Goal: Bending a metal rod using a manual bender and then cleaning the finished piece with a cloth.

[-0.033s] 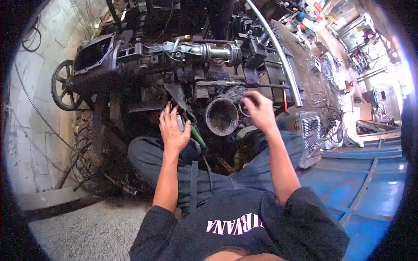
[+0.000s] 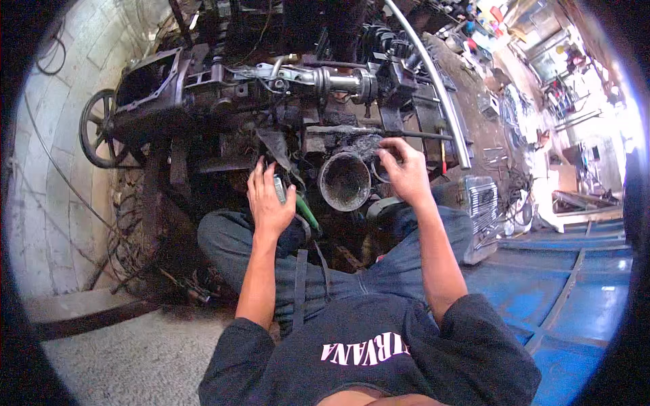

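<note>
We work with 2 hands apart in front of dark machinery point(image 2: 159, 125). Our left hand point(image 2: 268, 208) lies with fingers loosely extended beside a pale metal piece point(image 2: 279, 191) and a green handle point(image 2: 307, 212); we cannot tell whether it grips either. Our right hand point(image 2: 409, 176) bends its thumb and fingers close together just right of a round, dirty container point(image 2: 346, 207), and what they pinch, if anything, we cannot make out. The container sits between the hands, mouth toward us, perhaps so that both can reach it; the handle slants down toward our jeans point(image 2: 413, 243), probably for an easy grasp. White lettering crosses our dark shirt point(image 2: 379, 311), upside down; we can read no other label or brand.
</note>
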### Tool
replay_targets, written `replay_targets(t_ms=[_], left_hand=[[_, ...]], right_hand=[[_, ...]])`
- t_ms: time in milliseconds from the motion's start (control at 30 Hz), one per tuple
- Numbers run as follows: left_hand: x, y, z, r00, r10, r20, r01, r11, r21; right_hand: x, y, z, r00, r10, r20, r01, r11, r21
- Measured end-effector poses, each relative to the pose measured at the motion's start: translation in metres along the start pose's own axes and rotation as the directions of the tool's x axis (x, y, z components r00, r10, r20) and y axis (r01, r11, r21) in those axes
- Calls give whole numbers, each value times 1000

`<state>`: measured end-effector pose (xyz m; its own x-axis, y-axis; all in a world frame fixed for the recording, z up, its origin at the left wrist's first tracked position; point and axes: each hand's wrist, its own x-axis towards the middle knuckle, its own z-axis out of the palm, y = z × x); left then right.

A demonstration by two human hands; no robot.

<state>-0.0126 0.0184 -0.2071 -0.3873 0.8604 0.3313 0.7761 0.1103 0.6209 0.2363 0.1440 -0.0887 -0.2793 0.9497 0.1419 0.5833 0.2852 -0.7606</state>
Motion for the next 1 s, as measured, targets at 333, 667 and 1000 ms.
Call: replay_targets(t_ms=[333,667,1000], left_hand=[[-3,-8,15,988,-12,-151,10,1000,-19],[-4,-11,11,992,-64,-112,60,997,-40],[31,-56,-128,880,-123,-459,14,972,-234]], right_hand=[[93,-135,106,435,-800,412,847,209,-489],[130,-109,163,204,-672,712,824,-276,-496],[180,-285,-49,626,-425,654,755,122,-644]])
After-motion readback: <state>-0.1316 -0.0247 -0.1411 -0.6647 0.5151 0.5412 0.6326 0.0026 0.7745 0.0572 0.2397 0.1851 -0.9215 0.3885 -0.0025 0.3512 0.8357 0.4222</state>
